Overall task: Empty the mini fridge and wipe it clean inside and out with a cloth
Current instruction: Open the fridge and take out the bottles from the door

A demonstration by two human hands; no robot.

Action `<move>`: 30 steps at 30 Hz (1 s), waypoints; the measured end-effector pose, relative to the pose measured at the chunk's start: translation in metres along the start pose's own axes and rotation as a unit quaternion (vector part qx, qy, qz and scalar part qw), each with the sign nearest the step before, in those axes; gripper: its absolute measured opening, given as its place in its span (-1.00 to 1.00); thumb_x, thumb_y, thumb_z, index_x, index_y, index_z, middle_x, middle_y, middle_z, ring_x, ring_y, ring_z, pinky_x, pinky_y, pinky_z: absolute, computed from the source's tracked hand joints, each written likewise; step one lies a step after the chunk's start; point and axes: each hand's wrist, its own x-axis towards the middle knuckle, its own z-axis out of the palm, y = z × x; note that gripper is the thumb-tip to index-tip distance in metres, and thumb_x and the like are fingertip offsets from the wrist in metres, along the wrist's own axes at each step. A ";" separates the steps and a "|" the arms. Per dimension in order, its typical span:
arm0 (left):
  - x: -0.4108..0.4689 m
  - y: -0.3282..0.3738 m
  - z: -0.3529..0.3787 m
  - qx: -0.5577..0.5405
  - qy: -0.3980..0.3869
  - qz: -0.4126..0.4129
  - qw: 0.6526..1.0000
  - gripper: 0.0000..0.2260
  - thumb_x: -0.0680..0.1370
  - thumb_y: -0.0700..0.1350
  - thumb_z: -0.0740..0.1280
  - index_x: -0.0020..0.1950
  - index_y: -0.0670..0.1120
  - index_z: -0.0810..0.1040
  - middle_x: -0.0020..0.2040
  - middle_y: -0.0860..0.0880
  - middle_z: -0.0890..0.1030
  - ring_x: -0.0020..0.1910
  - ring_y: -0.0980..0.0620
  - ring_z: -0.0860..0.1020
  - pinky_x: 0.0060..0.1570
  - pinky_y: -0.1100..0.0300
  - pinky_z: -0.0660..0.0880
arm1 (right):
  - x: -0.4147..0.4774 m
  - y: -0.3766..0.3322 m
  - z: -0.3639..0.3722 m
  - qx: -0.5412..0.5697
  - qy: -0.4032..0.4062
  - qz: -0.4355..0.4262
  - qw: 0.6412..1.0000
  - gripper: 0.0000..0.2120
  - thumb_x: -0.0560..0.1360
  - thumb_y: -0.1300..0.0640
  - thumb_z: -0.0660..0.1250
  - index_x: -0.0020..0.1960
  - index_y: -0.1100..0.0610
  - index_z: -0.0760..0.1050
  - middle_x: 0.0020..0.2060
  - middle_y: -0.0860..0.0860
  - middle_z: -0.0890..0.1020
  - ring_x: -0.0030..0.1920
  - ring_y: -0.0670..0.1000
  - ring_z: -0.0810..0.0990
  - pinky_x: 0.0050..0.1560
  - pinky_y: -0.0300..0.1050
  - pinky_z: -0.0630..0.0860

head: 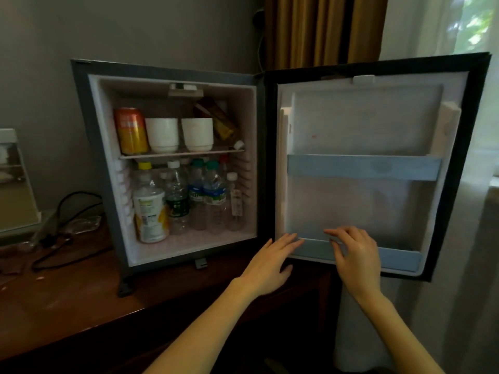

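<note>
On the desk [81, 306], the mini fridge [106, 171] stands with its door [364, 125] swung wide open, likely to give reach for emptying; inside it the can [131, 130], white cups [162, 134] and bottles [213, 195] are not yet out. At the foot of that door the left hand [272, 257] and right hand [356, 251] reach forward empty, fingers loosely extended, fingertips at the lower door rail [399, 259].

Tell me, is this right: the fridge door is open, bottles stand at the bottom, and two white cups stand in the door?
No. In the head view the two white cups stand on the upper shelf inside the fridge, beside the orange can. The rest is right.
</note>
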 end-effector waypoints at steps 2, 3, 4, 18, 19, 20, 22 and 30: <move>-0.015 -0.011 -0.005 -0.027 0.011 -0.001 1.000 -0.47 0.61 -0.18 0.24 0.55 0.06 0.18 0.57 0.12 0.11 0.54 0.17 -0.02 0.49 0.15 -0.05 | 0.004 -0.020 0.005 0.037 -0.015 0.005 0.999 -0.76 0.43 0.33 0.45 0.07 0.14 0.63 -0.11 0.03 0.61 -0.07 0.11 0.56 -0.07 -0.05 0.42; -0.025 -0.018 -0.009 -0.046 0.014 -0.012 0.999 -0.48 0.62 -0.18 0.23 0.54 0.08 0.20 0.56 0.14 0.12 0.54 0.20 -0.03 0.48 0.18 -0.01 | 0.006 -0.032 0.008 0.056 -0.022 0.005 0.998 -0.76 0.44 0.33 0.44 0.08 0.13 0.63 -0.10 0.02 0.61 -0.06 0.09 0.56 -0.07 -0.06 0.44; -0.035 -0.026 -0.014 -0.065 0.015 -0.029 0.997 -0.49 0.62 -0.17 0.24 0.54 0.10 0.20 0.55 0.17 0.13 0.53 0.23 -0.04 0.46 0.21 0.04 | 0.006 -0.044 0.012 0.073 -0.028 0.003 0.997 -0.76 0.44 0.32 0.43 0.09 0.13 0.62 -0.09 0.02 0.61 -0.05 0.07 0.55 -0.08 -0.05 0.47; -0.166 -0.131 -0.089 -0.114 0.130 -0.261 0.950 -0.49 0.62 -0.09 0.27 0.52 0.15 0.18 0.49 0.17 0.24 0.45 0.14 0.27 0.23 0.38 0.27 | 0.037 -0.192 0.133 0.239 -0.195 0.100 0.946 -0.61 0.54 0.09 0.36 0.34 0.14 0.45 0.17 0.04 0.56 0.20 0.05 0.52 0.14 -0.07 0.48; -0.170 -0.139 -0.093 -0.122 0.144 -0.269 0.944 -0.50 0.62 -0.10 0.27 0.52 0.15 0.19 0.48 0.18 0.25 0.40 0.16 0.33 0.14 0.43 0.29 | 0.041 -0.195 0.145 0.239 -0.210 0.134 0.939 -0.54 0.54 0.07 0.36 0.38 0.18 0.40 0.24 0.08 0.53 0.25 0.08 0.50 0.19 -0.04 0.46; -0.173 -0.147 -0.095 -0.133 0.161 -0.275 0.939 -0.50 0.62 -0.11 0.27 0.51 0.16 0.20 0.47 0.20 0.26 0.35 0.19 0.37 0.09 0.46 0.31 | 0.046 -0.198 0.158 0.243 -0.219 0.168 0.930 -0.49 0.53 0.05 0.37 0.41 0.19 0.36 0.30 0.10 0.50 0.28 0.10 0.48 0.23 -0.02 0.44; -0.175 -0.163 -0.096 -0.165 0.193 -0.279 0.926 -0.51 0.61 -0.12 0.29 0.50 0.15 0.25 0.46 0.21 0.28 0.37 0.23 0.32 0.18 0.43 0.33 | 0.051 -0.200 0.181 0.272 -0.213 0.219 0.913 -0.40 0.51 0.01 0.39 0.46 0.17 0.30 0.36 0.12 0.45 0.32 0.12 0.45 0.24 0.00 0.43; -0.143 -0.193 -0.068 -0.307 0.269 -0.277 0.870 -0.54 0.57 -0.28 0.31 0.43 0.04 0.35 0.37 0.12 0.43 0.38 0.15 0.37 0.21 0.45 0.34 | 0.038 -0.196 0.245 0.346 -0.185 0.300 0.869 -0.13 0.44 -0.01 0.47 0.56 0.13 0.03 0.50 0.14 0.22 0.46 0.15 0.25 0.37 0.06 0.29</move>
